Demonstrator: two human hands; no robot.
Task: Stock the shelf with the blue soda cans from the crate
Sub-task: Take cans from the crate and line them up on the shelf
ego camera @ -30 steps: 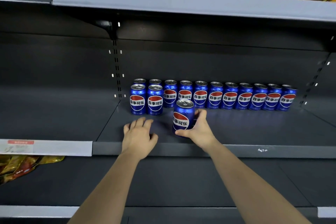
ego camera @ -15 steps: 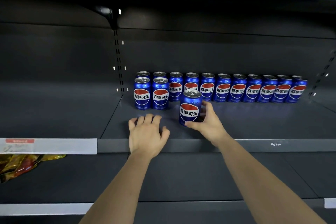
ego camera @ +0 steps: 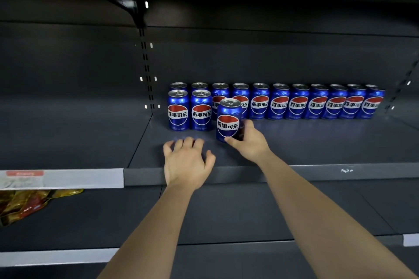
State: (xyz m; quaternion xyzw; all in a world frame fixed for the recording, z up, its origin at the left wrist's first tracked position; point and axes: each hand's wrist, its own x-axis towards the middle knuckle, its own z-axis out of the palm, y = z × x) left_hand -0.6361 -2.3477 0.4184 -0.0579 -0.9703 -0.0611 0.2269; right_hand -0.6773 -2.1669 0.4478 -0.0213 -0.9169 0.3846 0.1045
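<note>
Blue can (ego camera: 228,120), red-and-white roundel facing out, upright in the right hand (ego camera: 250,142). Fingers (ego camera: 246,125) curled round its right side, thumb across the lower front: a wrap grip, not a fingertip pinch. Cannot tell if the base touches the shelf (ego camera: 317,142) or sits just above it.

Left hand (ego camera: 187,163) palm down, to the left of the gripping fingers and nearer the shelf's front edge. Its fingers (ego camera: 188,142) are loosely spread and slightly bent, holding nothing; tips at or just over the shelf, contact unclear. Thumb points toward the can, a small gap between.

Beyond the right fingers, a row (ego camera: 298,103) of matching cans runs along the back of the shelf, labels forward, cans close together. It stretches from well left of the held can to far out on the right.

Left of the held can, just beyond the left fingertips, a pair (ego camera: 190,111) of cans stands in front of the row's left end, side by side and close. The held can is just right of this pair, slightly nearer the front edge, and covers part of the third and fourth row cans.

Shelf is dark grey metal. Far left of the left hand, a pale label strip (ego camera: 63,178) with a red tag on the front edge of the next bay. Below that, yellow-red packets (ego camera: 25,201) on the lower shelf (ego camera: 226,215). Both forearms cross above that lower shelf. Black bracket (ego camera: 130,5) high above the left hand.
</note>
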